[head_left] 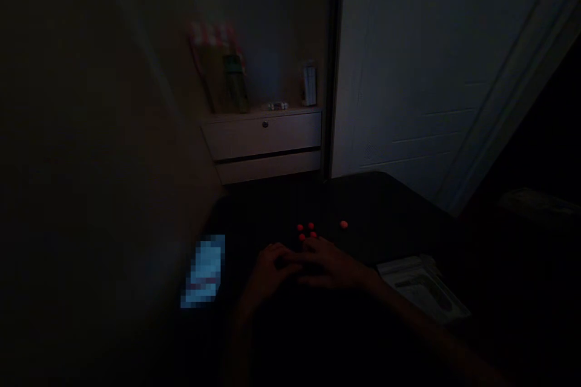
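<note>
The room is very dark. My left hand (pixel 269 267) and my right hand (pixel 330 263) rest close together on a dark table (pixel 390 217), their fingertips meeting over something I cannot make out. Both hands look curled. Just beyond the fingers lie several small red pieces (pixel 307 230), and one more red piece (pixel 344 225) sits apart to the right.
A lit phone screen (pixel 205 271) lies left of my hands. A pale plastic packet (pixel 422 287) lies to the right. Behind the table stands a light drawer unit (pixel 265 139) with small items on top, beside a white door (pixel 431 72).
</note>
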`<state>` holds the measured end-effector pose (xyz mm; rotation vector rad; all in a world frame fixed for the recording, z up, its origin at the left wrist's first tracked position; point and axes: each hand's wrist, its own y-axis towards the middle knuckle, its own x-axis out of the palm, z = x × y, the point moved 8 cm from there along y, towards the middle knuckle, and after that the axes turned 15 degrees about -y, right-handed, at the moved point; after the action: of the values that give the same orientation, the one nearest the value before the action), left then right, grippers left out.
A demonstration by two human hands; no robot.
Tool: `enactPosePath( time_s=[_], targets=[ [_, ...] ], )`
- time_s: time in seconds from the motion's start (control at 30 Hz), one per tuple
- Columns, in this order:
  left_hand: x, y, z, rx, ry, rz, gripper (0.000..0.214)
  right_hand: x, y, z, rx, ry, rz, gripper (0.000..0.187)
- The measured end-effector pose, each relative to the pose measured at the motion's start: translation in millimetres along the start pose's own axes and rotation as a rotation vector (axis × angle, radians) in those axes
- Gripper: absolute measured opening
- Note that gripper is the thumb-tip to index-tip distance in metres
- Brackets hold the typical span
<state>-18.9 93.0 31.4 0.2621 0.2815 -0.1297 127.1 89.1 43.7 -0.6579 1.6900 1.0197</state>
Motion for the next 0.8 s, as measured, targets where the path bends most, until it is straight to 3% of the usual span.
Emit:
enactPosePath(
  time_s=[0.13,0.37,0.8],
  targets=[
    [-2.3,-2.1,-4.2,-0.060,-0.055,0.025,0.022,-5.2,-1.2,6.6,0.074,0.153,0.085,0.046],
    [-7.7,-4.3,-3.2,-0.063,-0.145,0.034,0.034,-0.9,-4.4,14.5,0.157,0.326,0.217,0.038],
    [-13.6,-5.8,-6.2,-0.092,-0.150,0.089,0.033,-1.5,1.1,16.7,0.400,0.296,0.226,0.025]
  ],
)
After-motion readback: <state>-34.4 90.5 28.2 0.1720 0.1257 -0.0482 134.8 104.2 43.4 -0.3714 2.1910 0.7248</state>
